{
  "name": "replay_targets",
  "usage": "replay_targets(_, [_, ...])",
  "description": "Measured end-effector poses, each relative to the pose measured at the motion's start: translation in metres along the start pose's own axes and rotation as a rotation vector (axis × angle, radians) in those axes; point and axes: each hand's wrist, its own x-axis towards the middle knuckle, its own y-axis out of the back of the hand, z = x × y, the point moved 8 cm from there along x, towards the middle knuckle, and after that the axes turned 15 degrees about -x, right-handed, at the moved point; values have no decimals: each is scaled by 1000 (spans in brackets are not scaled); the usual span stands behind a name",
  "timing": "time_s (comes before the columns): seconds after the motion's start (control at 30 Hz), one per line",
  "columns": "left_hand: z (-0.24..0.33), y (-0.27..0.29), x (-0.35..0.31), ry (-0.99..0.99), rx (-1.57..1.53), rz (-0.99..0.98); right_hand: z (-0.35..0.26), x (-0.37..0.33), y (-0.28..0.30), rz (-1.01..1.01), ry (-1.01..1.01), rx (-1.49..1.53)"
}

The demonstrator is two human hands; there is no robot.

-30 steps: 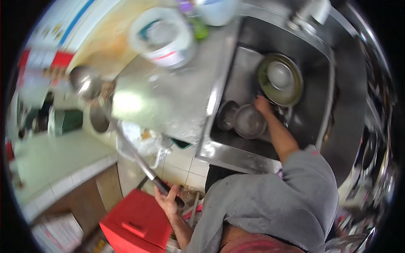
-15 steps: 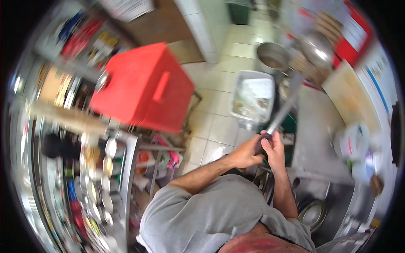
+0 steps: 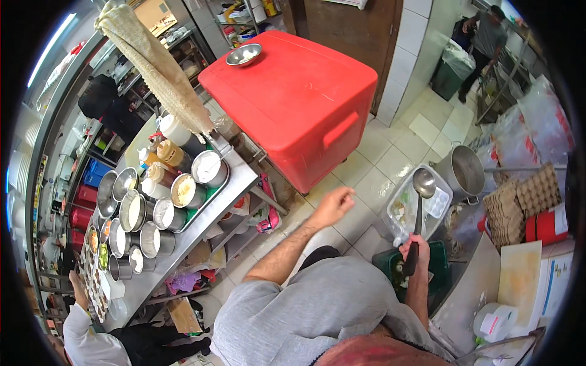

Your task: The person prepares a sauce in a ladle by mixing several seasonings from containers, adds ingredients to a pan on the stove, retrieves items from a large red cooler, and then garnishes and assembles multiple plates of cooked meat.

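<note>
Right hand [image 3: 421, 252] grasps the ladle [image 3: 419, 215] at its black handle, fingers wrapped; ladle stands right of centre, against the plastic tub [image 3: 443, 215]. Left hand [image 3: 331, 207]: empty, loosely curled.

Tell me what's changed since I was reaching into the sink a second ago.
Your left hand has let go of the ladle and is empty; your right hand now holds it alone, by its dark handle. The view has swung left. The metal bowl still sits on the red bin.
</note>
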Motion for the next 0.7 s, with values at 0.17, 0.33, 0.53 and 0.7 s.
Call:
replay_targets(0.17, [68, 163, 71, -153, 196, 476, -32, 40, 4, 31, 83, -156])
replay_targets(0.33, [64, 320, 160, -166, 122, 726, -60, 71, -6, 192, 141, -316])
replay_targets(0.53, [5, 427, 236, -42, -454, 1083, -82, 123, 4, 203, 188, -325])
replay_targets(0.7, [-42, 483, 294, -59, -573, 1115, -126, 131, 0, 244, 345, -479])
